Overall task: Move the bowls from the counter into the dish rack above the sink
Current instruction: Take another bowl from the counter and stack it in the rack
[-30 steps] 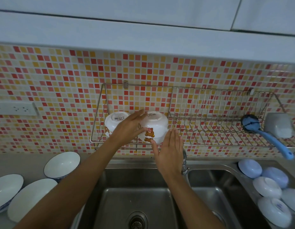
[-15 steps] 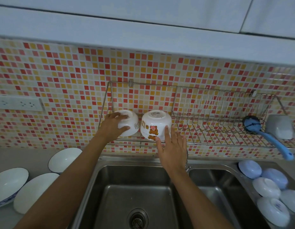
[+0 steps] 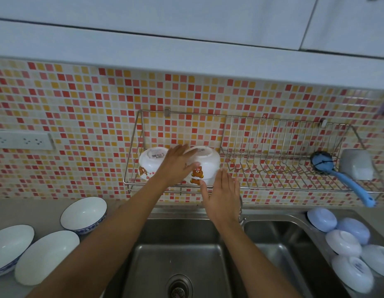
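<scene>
Since half a second ago, left hand (image 3: 176, 166) has shifted rightward off the left bear-print bowl (image 3: 151, 161) and now lies across the gap, fingers spread and flat against the side of the right bear-print bowl (image 3: 205, 163). Right hand (image 3: 222, 197) sits slightly lower than before, open, fingers together and straight, thumb tip at the right bowl's lower rim; not clamped on anything.

Both bear-print bowls stand upside down, side by side, at the left end of the wire dish rack (image 3: 272, 186) on the tiled wall above the sink (image 3: 176, 254).

Counts:
- Bear-print bowls in rack: two.
- White bowls with blue rims on the counter (image 3: 36, 209) at left: three, upright. One round bowl (image 3: 83, 212) near the wall, two more (image 3: 11, 244) (image 3: 47, 255) nearer the frame edge.
- Pale blue and white bowls (image 3: 343, 243) inverted at right of the sink: six visible, clustered, touching.
- Blue-handled dish brush (image 3: 346, 179): one, at the rack's right end, handle hanging over the front rail.
- Grey cup (image 3: 355, 164): one, just beside the brush.
- Wall socket strip (image 3: 21, 141): one, left of the rack.
</scene>
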Tool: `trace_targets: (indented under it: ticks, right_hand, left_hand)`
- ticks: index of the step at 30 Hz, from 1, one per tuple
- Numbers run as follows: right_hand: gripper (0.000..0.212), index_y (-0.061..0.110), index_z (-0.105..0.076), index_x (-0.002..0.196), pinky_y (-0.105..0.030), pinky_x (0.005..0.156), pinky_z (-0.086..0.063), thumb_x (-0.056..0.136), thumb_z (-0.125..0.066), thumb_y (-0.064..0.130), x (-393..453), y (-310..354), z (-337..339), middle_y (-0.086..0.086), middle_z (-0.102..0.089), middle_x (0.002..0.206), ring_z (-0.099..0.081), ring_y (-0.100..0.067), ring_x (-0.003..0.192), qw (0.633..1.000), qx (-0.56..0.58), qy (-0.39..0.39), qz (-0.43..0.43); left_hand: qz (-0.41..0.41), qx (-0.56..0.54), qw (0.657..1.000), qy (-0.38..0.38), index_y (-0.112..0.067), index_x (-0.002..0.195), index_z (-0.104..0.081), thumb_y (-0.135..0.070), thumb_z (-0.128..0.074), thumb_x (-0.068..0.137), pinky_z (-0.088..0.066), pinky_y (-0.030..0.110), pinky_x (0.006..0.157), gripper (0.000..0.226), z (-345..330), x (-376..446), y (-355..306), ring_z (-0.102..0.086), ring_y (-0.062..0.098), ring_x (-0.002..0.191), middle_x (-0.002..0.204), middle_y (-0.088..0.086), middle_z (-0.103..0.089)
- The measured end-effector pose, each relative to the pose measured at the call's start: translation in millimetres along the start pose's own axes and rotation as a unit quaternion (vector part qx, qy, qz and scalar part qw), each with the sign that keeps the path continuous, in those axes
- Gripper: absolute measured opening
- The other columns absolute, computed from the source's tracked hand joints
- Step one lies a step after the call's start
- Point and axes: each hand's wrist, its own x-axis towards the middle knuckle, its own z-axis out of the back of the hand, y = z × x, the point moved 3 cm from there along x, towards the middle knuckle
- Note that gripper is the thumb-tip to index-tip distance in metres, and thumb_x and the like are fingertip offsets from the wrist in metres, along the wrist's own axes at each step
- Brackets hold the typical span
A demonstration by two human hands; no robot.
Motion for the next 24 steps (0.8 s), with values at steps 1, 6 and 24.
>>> trace_targets:
  ticks: [1, 6, 24]
  right_hand:
    - [0.083, 0.010, -0.026, 0.151, -0.036, 0.116, 0.006, 0.092, -0.016, 0.068, 0.1, -0.1, 0.3, -0.010, -0.031, 0.156, -0.026, -0.026, 0.146, 1.000, -0.001, 0.001, -0.001]
    - [0.082, 0.007, -0.024, 0.151, -0.035, 0.114, 0.009, 0.094, -0.019, 0.066, -0.9, 0.2, 0.8, -0.013, -0.029, 0.157, -0.023, -0.026, 0.146, 1.000, -0.004, 0.006, -0.005]
    - [0.065, 0.011, -0.042, 0.142, -0.046, 0.117, -0.009, 0.099, -0.021, 0.055, -14.2, -11.5, -8.8, -0.012, -0.043, 0.149, -0.032, -0.032, 0.142, 0.998, 0.014, -0.026, 0.051]
  left_hand:
    - [-0.001, 0.009, 1.000, 0.010, -0.029, 0.143, -0.034, -0.058, -0.038, 0.092, -0.015, 0.051, 0.118, 0.059, -3.1, 5.0, -3.7, -0.024, 0.033, 0.142, 0.153, 0.009, -0.032]
    - [0.005, -0.018, 1.000, -0.002, -0.035, 0.134, -0.044, -0.067, -0.051, 0.077, -0.013, 0.053, 0.113, 0.066, -10.8, 16.8, -12.8, -0.042, 0.026, 0.128, 0.137, 0.000, -0.051]
    - [-0.026, -0.018, 0.996, -0.083, -0.017, 0.139, -0.045, -0.045, -0.056, 0.089, -0.005, 0.042, 0.119, 0.058, -11.7, 4.6, -20.3, -0.027, 0.028, 0.141, 0.153, 0.009, -0.033]
